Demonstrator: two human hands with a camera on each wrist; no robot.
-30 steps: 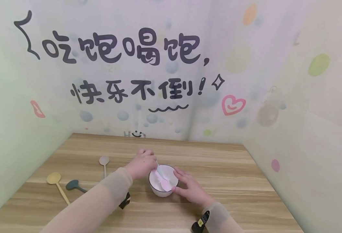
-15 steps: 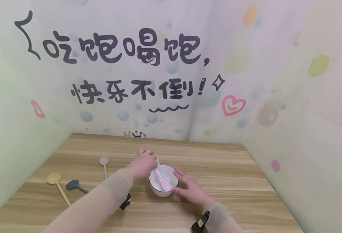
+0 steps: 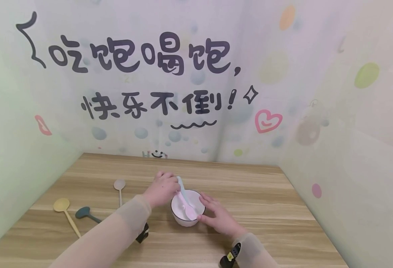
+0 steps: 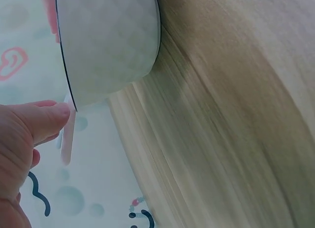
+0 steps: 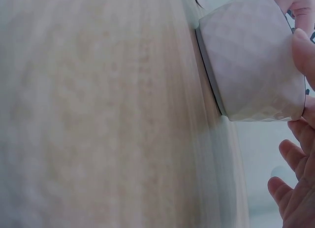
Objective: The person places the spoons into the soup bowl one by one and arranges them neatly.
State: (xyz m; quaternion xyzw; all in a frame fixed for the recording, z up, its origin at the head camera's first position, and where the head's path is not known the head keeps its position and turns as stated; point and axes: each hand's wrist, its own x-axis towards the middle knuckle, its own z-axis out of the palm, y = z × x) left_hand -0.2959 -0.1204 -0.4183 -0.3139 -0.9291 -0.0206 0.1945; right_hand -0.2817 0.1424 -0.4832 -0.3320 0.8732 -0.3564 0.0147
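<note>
One pink spoon pinched by left hand, sloping into white bowl touched by outspread right hand

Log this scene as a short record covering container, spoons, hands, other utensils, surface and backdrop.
Container: white faceted bowl with a dark rim, upright
Spoons in bowl: pink spoon; light blue spoon, partly hidden
Left hand: pinches the pink spoon's handle near the rim; whether it touches the blue one is unclear
Right hand: touches the bowl's right side
Other utensils: yellow round-headed spoon, dark teal spoon, pale beige spoon
Surface: wood-grain tabletop
Backdrop: pale wall with dark Chinese lettering
</note>
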